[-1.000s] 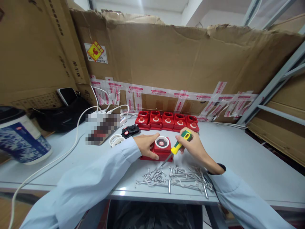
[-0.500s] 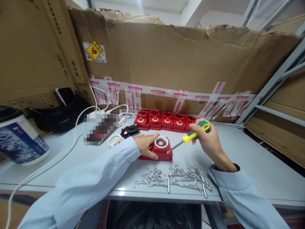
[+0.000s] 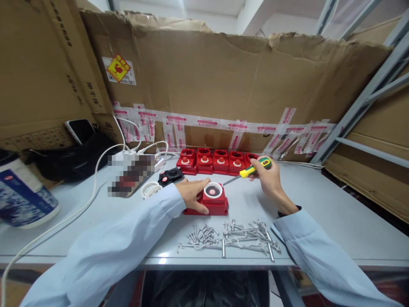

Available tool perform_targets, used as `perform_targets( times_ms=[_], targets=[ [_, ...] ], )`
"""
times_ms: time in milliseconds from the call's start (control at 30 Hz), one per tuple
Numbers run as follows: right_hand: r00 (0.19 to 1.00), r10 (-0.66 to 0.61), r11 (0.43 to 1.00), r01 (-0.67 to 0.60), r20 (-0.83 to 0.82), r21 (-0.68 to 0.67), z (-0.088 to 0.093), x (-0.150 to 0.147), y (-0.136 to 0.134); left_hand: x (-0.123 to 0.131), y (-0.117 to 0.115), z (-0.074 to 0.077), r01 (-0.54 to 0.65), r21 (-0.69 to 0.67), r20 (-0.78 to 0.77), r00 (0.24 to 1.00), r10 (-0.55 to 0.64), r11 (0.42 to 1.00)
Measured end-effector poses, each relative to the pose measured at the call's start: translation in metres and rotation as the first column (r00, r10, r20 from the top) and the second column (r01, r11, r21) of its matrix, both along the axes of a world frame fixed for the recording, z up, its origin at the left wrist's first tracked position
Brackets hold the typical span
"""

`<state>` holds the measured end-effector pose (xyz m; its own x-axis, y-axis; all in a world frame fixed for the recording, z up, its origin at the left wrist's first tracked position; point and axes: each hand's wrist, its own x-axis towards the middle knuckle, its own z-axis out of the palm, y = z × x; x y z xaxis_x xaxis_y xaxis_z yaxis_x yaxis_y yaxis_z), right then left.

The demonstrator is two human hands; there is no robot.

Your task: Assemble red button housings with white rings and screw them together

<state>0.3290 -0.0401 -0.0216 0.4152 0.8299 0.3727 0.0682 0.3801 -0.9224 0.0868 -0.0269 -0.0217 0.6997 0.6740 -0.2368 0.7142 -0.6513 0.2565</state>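
Observation:
My left hand (image 3: 194, 195) grips a red plastic housing (image 3: 204, 207) from its left side, thumb along the front and fingers over the back. On top of the housing's right part sits a white ring (image 3: 213, 190) around a dark round face with a red and white centre. The left part of the housing is under my hand. In my right hand (image 3: 269, 174) is a screwdriver (image 3: 247, 172) with a yellow and green handle. Its shaft points down to the left, with the tip by the housing's back right corner; I cannot tell if it touches.
Loose screws (image 3: 204, 234) and metal rods (image 3: 246, 233) lie near the front edge. Behind stand several red housings (image 3: 220, 161) in a row. White rings (image 3: 151, 190), black parts (image 3: 171, 176), a blurred phone (image 3: 132, 177), cables and a patterned cup (image 3: 27, 192) are on the left.
The screwdriver's tip has moved from the housing's front right corner to its back right corner, with my right hand shifting back. My left hand keeps its hold. The view has shifted slightly.

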Motion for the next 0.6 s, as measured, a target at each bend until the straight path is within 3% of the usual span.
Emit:
perform_targets(
  times_ms=[400, 600],
  targets=[
    [0.998, 0.03, 0.999, -0.028, 0.046, -0.035, -0.0018, -0.0023, -0.0003, -0.001, -0.0003, -0.0004, 0.006, -0.006, 0.036, 0.999, -0.006, 1.0],
    [0.956, -0.002, 0.999, -0.012, 0.293, 0.044, 0.008, -0.0084, -0.004, -0.0017, 0.0024, -0.0037, 0.013, 0.012, 0.033, 0.999, -0.013, 1.0]
  ],
)
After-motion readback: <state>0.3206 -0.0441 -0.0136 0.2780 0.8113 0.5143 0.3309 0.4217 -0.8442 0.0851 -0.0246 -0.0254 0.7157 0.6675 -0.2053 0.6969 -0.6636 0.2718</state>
